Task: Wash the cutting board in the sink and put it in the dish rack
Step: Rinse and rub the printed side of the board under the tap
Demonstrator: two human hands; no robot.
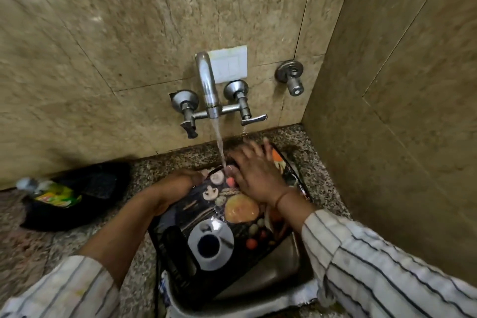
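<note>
While tap water (220,142) runs, a printed cutting board (222,217) lies tilted across the sink (278,266). Left hand (180,183) grips its left edge; right hand (255,175) presses flat, fingers spread. Likely rigid, wet, slippery: hold both edges.

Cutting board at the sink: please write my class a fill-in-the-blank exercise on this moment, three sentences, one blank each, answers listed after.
1. Water from the faucet falls onto the ____ end of the cutting board.
2. The right hand lies flat on the board, while the left hand grips its ____ edge.
3. The board is held over the ____.

Missing words: far; left; sink
</note>
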